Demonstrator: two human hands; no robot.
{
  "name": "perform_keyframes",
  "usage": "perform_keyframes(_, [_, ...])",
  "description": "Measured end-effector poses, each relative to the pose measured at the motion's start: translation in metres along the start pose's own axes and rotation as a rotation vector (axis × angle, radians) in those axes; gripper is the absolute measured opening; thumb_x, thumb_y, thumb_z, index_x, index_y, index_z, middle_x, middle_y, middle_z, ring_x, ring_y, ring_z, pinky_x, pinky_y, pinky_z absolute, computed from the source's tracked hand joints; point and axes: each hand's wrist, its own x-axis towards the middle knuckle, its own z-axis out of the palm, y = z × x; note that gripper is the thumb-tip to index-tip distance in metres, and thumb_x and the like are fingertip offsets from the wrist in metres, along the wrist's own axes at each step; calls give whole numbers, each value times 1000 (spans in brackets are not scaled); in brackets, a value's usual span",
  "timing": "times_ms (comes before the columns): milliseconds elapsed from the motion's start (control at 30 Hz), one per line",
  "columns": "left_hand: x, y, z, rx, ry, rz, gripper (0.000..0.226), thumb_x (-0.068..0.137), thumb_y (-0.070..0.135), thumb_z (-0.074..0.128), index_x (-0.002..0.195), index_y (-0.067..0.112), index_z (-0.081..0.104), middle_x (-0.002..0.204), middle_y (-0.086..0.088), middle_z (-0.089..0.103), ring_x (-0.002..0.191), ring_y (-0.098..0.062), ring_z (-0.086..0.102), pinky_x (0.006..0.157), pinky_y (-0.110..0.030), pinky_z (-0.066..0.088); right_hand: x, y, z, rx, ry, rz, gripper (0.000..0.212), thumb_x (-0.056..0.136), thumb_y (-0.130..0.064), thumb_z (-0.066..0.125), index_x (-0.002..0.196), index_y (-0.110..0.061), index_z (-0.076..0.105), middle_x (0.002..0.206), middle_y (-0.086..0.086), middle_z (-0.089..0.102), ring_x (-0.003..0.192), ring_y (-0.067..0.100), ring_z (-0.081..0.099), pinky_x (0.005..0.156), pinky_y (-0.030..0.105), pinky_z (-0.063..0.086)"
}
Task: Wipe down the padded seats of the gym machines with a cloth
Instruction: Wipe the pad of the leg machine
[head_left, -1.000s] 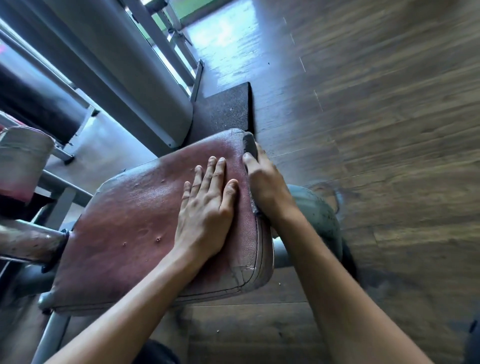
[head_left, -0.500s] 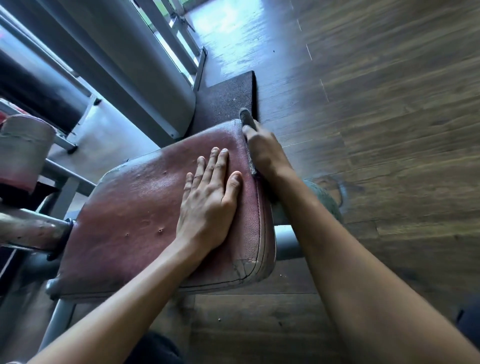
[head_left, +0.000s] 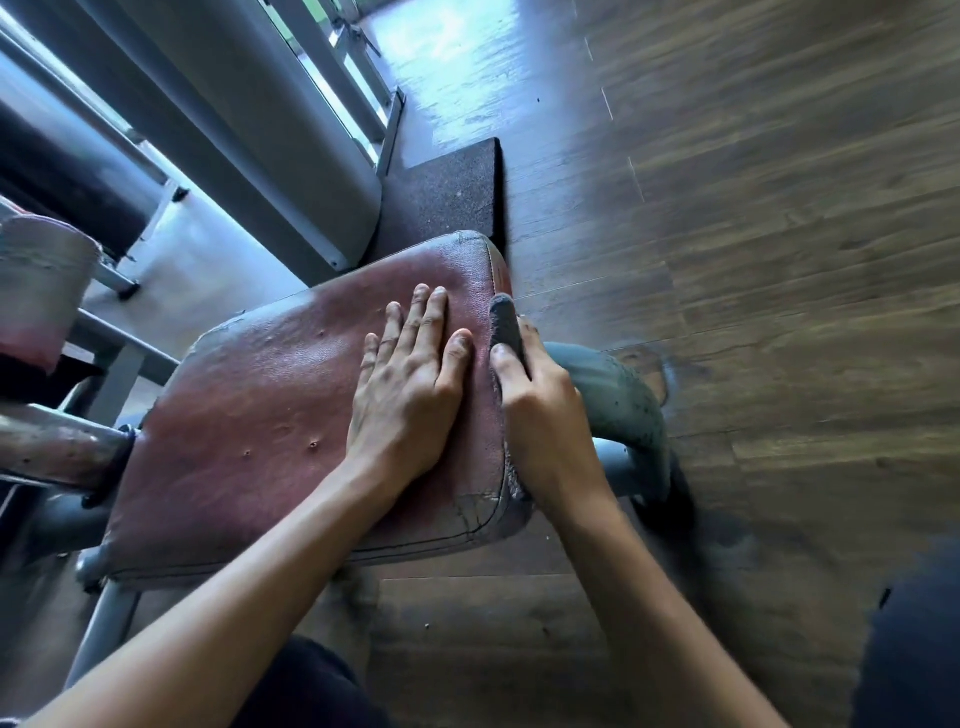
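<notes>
A worn red padded seat with cracked corners fills the middle left of the head view. My left hand lies flat on its right part, fingers straight and pointing away from me. My right hand grips a grey cloth against the seat's right side edge, thumb on top of the seam. The cloth sticks out beyond my fingertips, and a frayed bit shows below my wrist near the seat's front right corner.
Grey metal frame tubes run under and right of the seat. A second worn pad sits at far left. A dark rubber mat lies beyond the seat on the wooden floor. Large grey machine beams rise at upper left.
My right hand with the cloth slid forward to the seat's far corner, then came back toward me along the right edge. My left hand stayed flat on the seat.
</notes>
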Motion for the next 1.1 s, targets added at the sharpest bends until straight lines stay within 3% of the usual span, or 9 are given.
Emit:
perform_keyframes(133, [-1, 1, 0, 1, 1, 3, 55, 105, 43, 25, 156, 32, 9, 163, 16, 1, 151, -6, -5, 123, -31, -5, -57, 7, -7, 81, -10, -43, 47, 99, -35, 43, 146, -38, 40, 153, -26, 34, 137, -18, 23, 117, 14, 16])
perform_keyframes(333, [-1, 2, -1, 0, 0, 0, 55, 105, 43, 26, 156, 32, 8, 163, 16, 0, 151, -6, -6, 123, -32, -4, 3, -1, -3, 41, -29, 5, 54, 91, -42, 41, 146, -37, 43, 152, -15, 42, 141, 0, 34, 119, 34, 27])
perform_keyframes(500, [0, 1, 0, 2, 7, 9, 55, 105, 44, 26, 156, 32, 9, 163, 16, 1, 151, -6, -5, 123, -32, -5, -71, 2, -9, 103, -16, -16, 55, 90, -40, 46, 145, -39, 41, 153, -26, 33, 137, -19, 22, 118, 14, 16])
perform_keyframes(633, [-1, 0, 0, -3, 10, 7, 57, 103, 48, 24, 156, 32, 9, 163, 16, 1, 151, -6, -5, 123, -32, -4, 8, -5, -3, -19, -55, 12, 59, 89, -46, 40, 146, -33, 43, 152, -10, 43, 141, 3, 36, 120, 34, 27])
perform_keyframes(700, [0, 1, -1, -9, 0, 4, 56, 105, 45, 25, 156, 32, 9, 163, 16, 1, 151, -6, -5, 123, -32, -4, 24, -10, 0, -13, -48, 33, 56, 90, -45, 40, 145, -33, 44, 151, -8, 46, 139, 8, 40, 118, 37, 29])
perform_keyframes(800, [-2, 3, -2, 8, 0, 5, 56, 105, 43, 26, 156, 31, 9, 164, 15, 1, 151, -7, -5, 123, -33, -4, -43, -1, -5, 81, -37, 15, 47, 99, -35, 45, 145, -42, 39, 155, -23, 31, 141, -12, 22, 120, 19, 16])
perform_keyframes(900, [-1, 2, -1, 4, 2, 9, 55, 105, 43, 26, 156, 31, 9, 163, 16, 1, 151, -7, -5, 123, -32, -4, -91, 6, -1, 12, -16, -18, 58, 94, -39, 40, 150, -38, 28, 157, -30, 18, 140, -20, 10, 117, 10, 7])
perform_keyframes(1000, [0, 0, -2, -32, -3, 14, 54, 105, 41, 28, 156, 31, 12, 163, 15, 3, 151, -7, -4, 123, -33, -4, -39, 1, 6, -162, -89, -3, 58, 104, -36, 33, 156, -29, 8, 161, -22, 1, 143, -14, -4, 113, 6, -5])
perform_keyframes(1100, [-2, -2, -6, -254, 85, 3, 51, 102, 37, 34, 153, 27, 30, 163, 12, 15, 150, -5, 5, 124, -33, 2, 11, -15, 6, -415, -202, -62, 61, 106, -32, 31, 157, -20, -1, 164, -6, -11, 148, 1, -13, 116, 17, -10])
